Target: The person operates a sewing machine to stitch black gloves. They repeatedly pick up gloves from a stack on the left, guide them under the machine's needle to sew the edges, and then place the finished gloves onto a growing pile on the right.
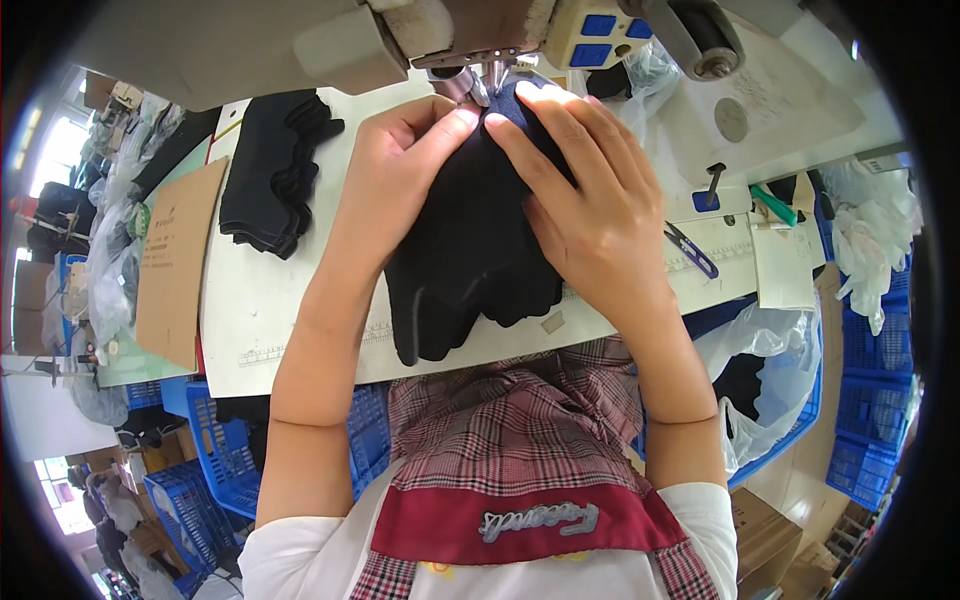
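Dark cloth (450,250) with a wavy lower edge lies on the white sewing machine table, its far end at the needle and presser foot (493,85). My left hand (405,150) has thumb and fingertips pinched together at the cloth's left edge, close beside the foot. With fingers stretched out, my right hand (595,190) rests on the cloth's right side, fingertips just right of the foot. The thumb of that hand is mostly tucked out of sight. Left of my left forearm lies a stack of similar black cut pieces (275,175).
The machine head (300,50) spans the top. Thread snips (692,250) lie right of my right hand, near a green-handled tool (775,205). A cardboard sheet (175,270) borders the table's left. Blue crates (225,450) and a plastic-lined bin (775,370) stand below.
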A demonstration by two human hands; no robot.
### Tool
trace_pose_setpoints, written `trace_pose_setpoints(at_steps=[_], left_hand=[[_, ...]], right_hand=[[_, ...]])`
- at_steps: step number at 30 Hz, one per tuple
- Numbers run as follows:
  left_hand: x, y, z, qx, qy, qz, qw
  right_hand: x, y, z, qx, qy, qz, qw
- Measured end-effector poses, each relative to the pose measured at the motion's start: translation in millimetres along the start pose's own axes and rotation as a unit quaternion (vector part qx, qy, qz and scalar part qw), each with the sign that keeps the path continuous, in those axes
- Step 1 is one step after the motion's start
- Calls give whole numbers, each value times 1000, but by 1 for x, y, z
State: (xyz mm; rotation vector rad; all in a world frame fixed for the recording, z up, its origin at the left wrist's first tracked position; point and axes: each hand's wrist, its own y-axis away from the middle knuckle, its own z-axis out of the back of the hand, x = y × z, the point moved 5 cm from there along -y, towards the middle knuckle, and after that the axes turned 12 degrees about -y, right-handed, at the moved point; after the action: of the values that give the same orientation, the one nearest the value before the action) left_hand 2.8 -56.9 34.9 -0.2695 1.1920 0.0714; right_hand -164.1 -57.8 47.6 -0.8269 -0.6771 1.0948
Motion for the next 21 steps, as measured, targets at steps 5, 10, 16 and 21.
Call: trace_pose_setpoints(at_steps=[5, 10, 16, 21], left_hand=[[2, 0, 7, 52, -14, 19, 998], [-1, 9, 23, 138, -48, 17, 989], [3, 14, 19, 149, -26, 10, 988], [1, 17, 16, 115, -14, 17, 993]], right_hand=[[-1, 0, -2, -18, -2, 7, 1000], [1, 5, 0, -19, -15, 10, 1000], [0, 7, -2, -39, -18, 8, 999], [-1, 4, -2, -33, -29, 6, 999]])
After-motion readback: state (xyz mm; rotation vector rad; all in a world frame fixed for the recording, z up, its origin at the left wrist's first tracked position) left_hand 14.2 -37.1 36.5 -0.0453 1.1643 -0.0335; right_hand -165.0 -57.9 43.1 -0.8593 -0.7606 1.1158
